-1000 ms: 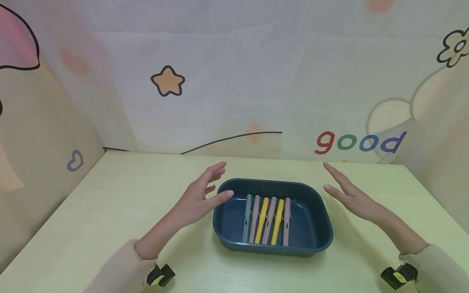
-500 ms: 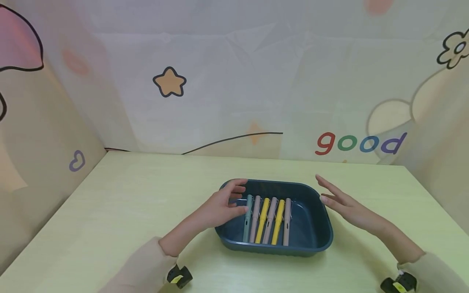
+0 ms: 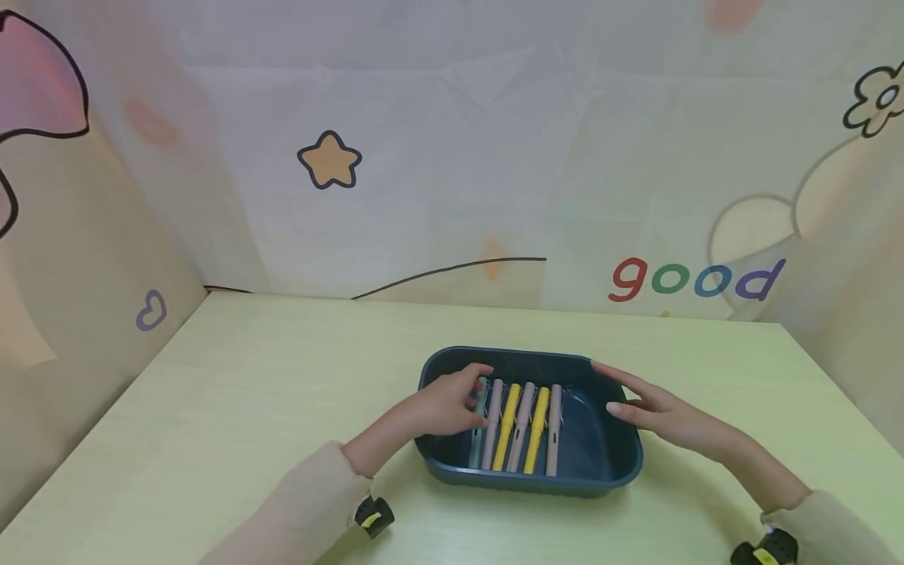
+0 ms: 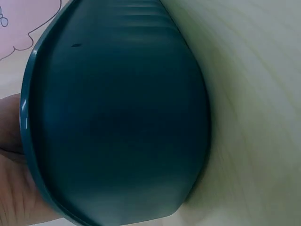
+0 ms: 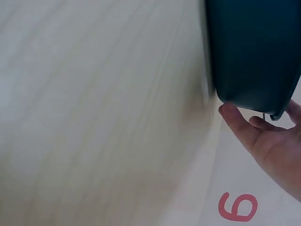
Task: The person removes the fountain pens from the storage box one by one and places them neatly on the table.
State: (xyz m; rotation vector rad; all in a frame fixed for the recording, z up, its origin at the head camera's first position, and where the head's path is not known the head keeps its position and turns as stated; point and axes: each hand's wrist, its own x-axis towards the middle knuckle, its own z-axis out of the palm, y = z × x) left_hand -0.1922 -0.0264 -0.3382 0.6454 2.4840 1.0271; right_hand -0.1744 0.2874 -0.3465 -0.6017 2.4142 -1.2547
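Observation:
A dark blue-green plastic bin (image 3: 523,484) stands on the table. Several capped pens with clips lie side by side in it: a teal pen (image 3: 475,449) leftmost, then mauve pens (image 3: 554,435) and yellow pens (image 3: 506,430). My left hand (image 3: 446,404) reaches over the left rim, its loosely bent fingers and thumb about the teal pen's upper part; firm contact cannot be made out. At the right end, my right hand (image 3: 678,420) holds the bin's rim, thumb over the inside. In the right wrist view, fingers (image 5: 240,123) touch the outer wall.
The pale wooden table (image 3: 297,369) extends around the bin, farthest to the left. A printed cloth backdrop (image 3: 452,173) rises behind it and at both sides. Each sleeve carries a small black camera, the left camera (image 3: 374,516) and the right camera (image 3: 766,547).
My left hand has moved right and down into the bin, over the teal pen. The right hand has come left onto the bin's right rim. Bin and pens lie where they were.

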